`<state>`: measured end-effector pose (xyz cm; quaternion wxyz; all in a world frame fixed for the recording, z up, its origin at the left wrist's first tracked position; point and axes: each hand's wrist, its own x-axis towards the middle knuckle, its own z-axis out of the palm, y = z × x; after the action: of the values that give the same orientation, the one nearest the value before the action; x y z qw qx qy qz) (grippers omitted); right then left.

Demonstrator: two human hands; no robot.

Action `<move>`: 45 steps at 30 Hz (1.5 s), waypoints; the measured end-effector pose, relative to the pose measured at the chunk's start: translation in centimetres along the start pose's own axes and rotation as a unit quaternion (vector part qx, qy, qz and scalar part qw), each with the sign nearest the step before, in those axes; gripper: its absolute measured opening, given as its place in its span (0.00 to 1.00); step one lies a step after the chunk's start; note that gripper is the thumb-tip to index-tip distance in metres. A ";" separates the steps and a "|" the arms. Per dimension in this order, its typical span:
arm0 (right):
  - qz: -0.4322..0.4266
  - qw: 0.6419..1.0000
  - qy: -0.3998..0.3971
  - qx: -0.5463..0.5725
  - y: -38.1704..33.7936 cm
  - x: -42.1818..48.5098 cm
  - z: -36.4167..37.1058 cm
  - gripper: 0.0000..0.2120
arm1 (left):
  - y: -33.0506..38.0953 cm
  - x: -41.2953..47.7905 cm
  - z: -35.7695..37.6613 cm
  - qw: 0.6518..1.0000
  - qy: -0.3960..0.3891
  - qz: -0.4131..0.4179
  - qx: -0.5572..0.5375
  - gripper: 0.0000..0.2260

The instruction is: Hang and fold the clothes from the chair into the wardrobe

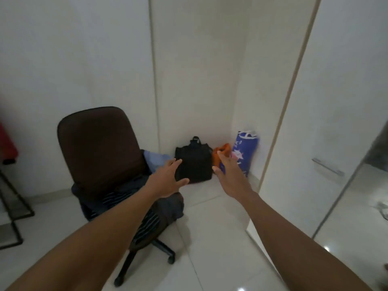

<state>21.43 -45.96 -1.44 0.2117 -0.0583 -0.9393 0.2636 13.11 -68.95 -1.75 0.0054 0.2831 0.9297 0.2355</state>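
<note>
Left hand (169,179) above clothes (134,198) (chair (94,143)).

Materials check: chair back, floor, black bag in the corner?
Chair back: dark brown padded upholstery, matte; fabric or faux leather, too blurred to tell. Floor: glossy white tile, judging by grout lines and bright light reflections. Black bag: likely soft matte fabric, given its slumped shape and loop handle.
</note>
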 end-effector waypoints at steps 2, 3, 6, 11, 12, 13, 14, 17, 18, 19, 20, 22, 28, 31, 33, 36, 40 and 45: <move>-0.020 1.000 -0.024 0.006 -1.4 2.8 2.8 0.28 | -3.6 0.0 -0.8 0.999 0.018 -0.031 -0.003 0.37; -0.029 0.999 -0.038 0.013 -1.9 4.1 4.2 0.28 | -5.1 0.2 -1.1 0.999 0.025 -0.044 0.002 0.37; -0.057 0.995 -0.068 0.044 -2.3 8.5 8.2 0.28 | -8.9 1.7 -1.4 0.996 0.034 -0.085 0.013 0.36; -0.064 0.988 -0.112 0.080 0.7 16.7 14.6 0.27 | -13.3 8.5 0.1 0.989 0.038 -0.142 0.015 0.37; -0.070 0.987 -0.120 0.081 1.5 18.4 15.7 0.27 | -14.0 10.3 0.7 0.987 0.037 -0.154 0.014 0.38; -0.073 0.986 -0.130 0.081 2.5 20.0 16.8 0.27 | -14.6 12.2 1.4 0.985 0.035 -0.167 0.010 0.38; -0.073 0.984 -0.140 0.083 3.5 21.6 17.9 0.26 | -15.1 14.0 2.2 0.983 0.032 -0.180 0.004 0.38; -0.051 0.976 -0.187 0.095 6.7 25.5 21.0 0.27 | -16.2 18.4 4.9 0.978 0.009 -0.210 -0.019 0.39; -0.053 0.972 -0.206 0.100 7.7 26.6 22.1 0.27 | -16.7 19.7 5.9 0.975 0.004 -0.221 -0.029 0.39; -0.051 0.968 -0.224 0.104 8.8 27.6 23.1 0.27 | -17.2 20.8 6.9 0.972 -0.001 -0.233 -0.039 0.39; -0.048 0.964 -0.239 0.106 9.7 28.6 24.2 0.28 | -17.7 21.8 7.9 0.969 -0.004 -0.244 -0.049 0.39; -0.048 0.957 -0.267 0.103 11.2 30.0 26.3 0.28 | -18.9 23.3 9.9 0.962 -0.007 -0.264 -0.069 0.39; -0.046 0.934 -0.340 0.095 14.5 34.3 33.3 0.28 | -23.6 27.5 15.0 0.936 -0.014 -0.330 -0.119 0.36; -0.056 0.925 -0.366 0.087 16.2 36.3 37.2 0.28 | -26.8 30.1 17.0 0.922 -0.002 -0.354 -0.155 0.35; -0.059 0.917 -0.385 0.079 17.1 38.3 39.8 0.28 | -29.2 32.0 18.2 0.913 0.012 -0.367 -0.181 0.34; -0.090 0.910 -0.400 0.058 17.8 42.6 43.8 0.27 | -33.0 35.0 19.9 0.887 0.037 -0.396 -0.236 0.35; -0.154 0.883 -0.440 0.053 16.8 48.6 48.5 0.24 | -39.9 37.2 26.6 0.833 0.080 -0.451 -0.311 0.42; -0.202 0.853 -0.477 0.055 14.0 54.8 53.7 0.25 | -37.6 40.6 22.3 0.780 0.092 -0.510 -0.351 0.23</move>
<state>-51.07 -47.10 -30.04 -0.2113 0.2771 -0.9001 0.2616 -37.54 -65.20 -33.10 0.1378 -0.2769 0.7871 0.5338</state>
